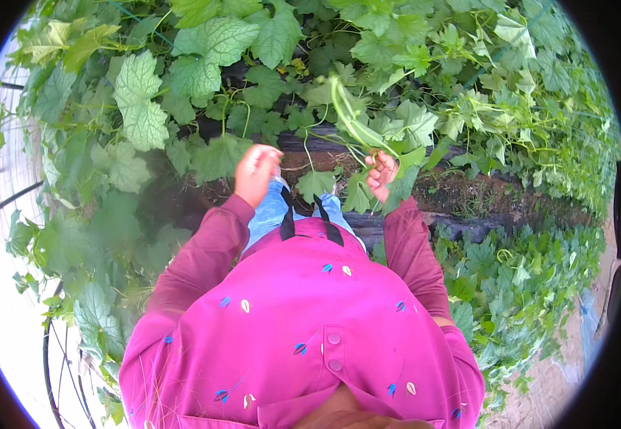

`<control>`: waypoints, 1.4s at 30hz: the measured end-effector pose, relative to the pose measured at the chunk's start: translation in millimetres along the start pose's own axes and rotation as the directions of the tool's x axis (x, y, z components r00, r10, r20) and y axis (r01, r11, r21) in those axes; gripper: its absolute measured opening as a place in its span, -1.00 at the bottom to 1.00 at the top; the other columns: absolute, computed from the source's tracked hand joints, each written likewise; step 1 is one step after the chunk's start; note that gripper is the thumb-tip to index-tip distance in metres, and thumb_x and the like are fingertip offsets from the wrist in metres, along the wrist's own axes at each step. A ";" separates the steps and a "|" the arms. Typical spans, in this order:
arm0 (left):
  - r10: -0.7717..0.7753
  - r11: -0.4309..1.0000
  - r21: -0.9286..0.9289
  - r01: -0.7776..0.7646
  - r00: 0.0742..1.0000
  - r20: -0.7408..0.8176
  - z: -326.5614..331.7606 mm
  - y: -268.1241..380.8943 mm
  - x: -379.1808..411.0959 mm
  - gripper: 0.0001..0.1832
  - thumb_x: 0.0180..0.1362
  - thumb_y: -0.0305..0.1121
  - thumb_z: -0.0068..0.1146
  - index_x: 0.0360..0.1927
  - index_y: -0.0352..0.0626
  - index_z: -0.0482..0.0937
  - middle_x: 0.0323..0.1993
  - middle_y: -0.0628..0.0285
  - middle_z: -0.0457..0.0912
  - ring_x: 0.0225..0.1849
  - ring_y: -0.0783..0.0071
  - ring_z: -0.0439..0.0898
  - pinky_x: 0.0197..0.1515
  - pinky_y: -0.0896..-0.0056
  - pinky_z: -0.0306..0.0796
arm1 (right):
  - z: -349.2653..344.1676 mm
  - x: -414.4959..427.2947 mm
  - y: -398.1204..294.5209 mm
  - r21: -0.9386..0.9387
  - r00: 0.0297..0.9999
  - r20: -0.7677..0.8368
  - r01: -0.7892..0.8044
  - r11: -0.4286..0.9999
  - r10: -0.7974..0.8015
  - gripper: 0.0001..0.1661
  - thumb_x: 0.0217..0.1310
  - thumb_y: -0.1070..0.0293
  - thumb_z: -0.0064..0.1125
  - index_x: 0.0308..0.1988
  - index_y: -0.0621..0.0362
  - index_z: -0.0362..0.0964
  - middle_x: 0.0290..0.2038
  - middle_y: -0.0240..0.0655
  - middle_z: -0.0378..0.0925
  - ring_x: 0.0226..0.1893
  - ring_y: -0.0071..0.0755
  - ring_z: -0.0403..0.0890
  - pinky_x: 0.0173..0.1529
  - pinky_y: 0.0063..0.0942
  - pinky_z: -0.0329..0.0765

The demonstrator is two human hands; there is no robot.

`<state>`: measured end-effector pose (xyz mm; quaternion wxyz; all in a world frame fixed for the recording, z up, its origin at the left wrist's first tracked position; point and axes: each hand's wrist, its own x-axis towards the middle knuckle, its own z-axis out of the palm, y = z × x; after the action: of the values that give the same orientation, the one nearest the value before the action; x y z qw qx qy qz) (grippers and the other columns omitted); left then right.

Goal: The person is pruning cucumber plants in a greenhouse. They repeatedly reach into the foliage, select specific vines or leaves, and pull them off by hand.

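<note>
My left hand [256,170] is raised in front of my left thigh, its fingers curled and somewhat blurred; whether anything is between them I cannot tell. Beside it hangs a broad lobed green leaf [220,158]. My right hand [381,172], palm partly turned up, has its fingers curled around a thin vine stem with leaves. A long pale green stem or tendril, blurred, [350,115] rises from near these fingers up and to the left. A folded green leaf [402,185] lies against the right hand's outer side.
Dense climbing vines [267,43] fill the area before me. Dark plastic mulch [364,228] and a strip of bare soil [460,193] run across below them. Low leafy plants [509,284] grow at right. Black curved tubes [2,206] and a pale sheet stand at left.
</note>
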<state>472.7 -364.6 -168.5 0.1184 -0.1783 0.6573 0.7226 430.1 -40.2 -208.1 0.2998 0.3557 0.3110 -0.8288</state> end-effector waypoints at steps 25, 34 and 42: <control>0.107 0.993 -0.073 -0.088 0.936 0.334 166.8 61.4 -54.1 -0.83 0.30 -0.37 -0.04 -0.10 -0.20 0.46 -0.20 0.27 0.56 -0.34 0.62 0.51 -0.24 0.54 0.43 | 14.1 -146.8 -100.8 -0.587 0.792 0.325 0.598 0.546 -0.517 -0.76 0.18 0.36 0.12 -0.13 0.13 0.50 -0.33 -0.46 0.54 -0.44 -0.67 0.45 -0.35 -0.68 0.41; 0.109 0.991 -0.117 -0.059 0.870 0.480 140.4 76.7 -52.1 -0.85 0.30 -0.34 -0.05 -0.18 -0.18 0.47 -0.35 0.31 0.56 -0.33 0.60 0.49 -0.17 0.53 0.39 | 96.2 -133.2 -46.3 -0.494 0.528 0.737 0.847 0.196 -0.423 -0.66 0.01 0.46 0.23 -0.12 0.18 0.53 -0.32 -0.45 0.33 -0.47 -0.67 0.34 -0.38 -0.65 0.35; 0.073 0.994 -0.104 -0.022 0.853 0.517 82.0 93.0 -18.6 -0.86 0.28 -0.34 0.00 -0.21 -0.18 0.49 -0.40 0.32 0.56 -0.37 0.60 0.50 -0.24 0.54 0.41 | 151.1 -108.1 -0.1 -0.585 0.197 0.691 0.718 -0.377 -0.695 -0.86 -0.08 0.45 0.25 -0.37 0.14 0.54 -0.47 -0.36 0.48 -0.48 -0.36 0.55 -0.40 -0.48 0.51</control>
<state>443.5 -292.2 -70.4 0.2651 0.0345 0.5703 0.7767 430.4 -120.4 -40.5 -0.1637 -0.1682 0.8399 -0.4893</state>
